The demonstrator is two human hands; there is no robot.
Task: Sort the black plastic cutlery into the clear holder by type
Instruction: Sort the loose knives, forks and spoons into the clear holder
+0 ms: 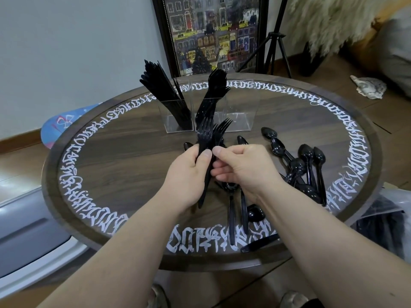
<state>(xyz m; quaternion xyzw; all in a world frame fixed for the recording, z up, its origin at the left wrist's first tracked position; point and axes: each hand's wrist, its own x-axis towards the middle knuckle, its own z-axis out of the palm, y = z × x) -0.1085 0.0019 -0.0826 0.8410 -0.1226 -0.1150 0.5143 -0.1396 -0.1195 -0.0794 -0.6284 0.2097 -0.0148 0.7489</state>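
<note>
Both forearms reach in from the bottom edge over the round wooden worktop (115, 152), whose rim carries a ring of white lettering. At centre, the left hand (189, 174) is curled round the handles of a bundle of black forks (205, 138), tines pointing up and away. Touching it, the right hand (242, 167) has its fingers bent inward against the same handles, thumb on top, pinching them.

Farther back stands the clear holder (239, 121) with three compartments: the left one is packed with black knives (164, 92) leaning to the left, the middle one holds more forks (213, 94), and the right one shows only bare clear walls.

Right of the hands, loose black spoons (307, 165) lie in a scattered heap on the worktop, with a few more pieces (244, 207) lying lengthwise below the right wrist near the front rim.

Behind the worktop a framed street-scene picture (211, 34) leans against the wall, beside a black tripod (275, 41).
</note>
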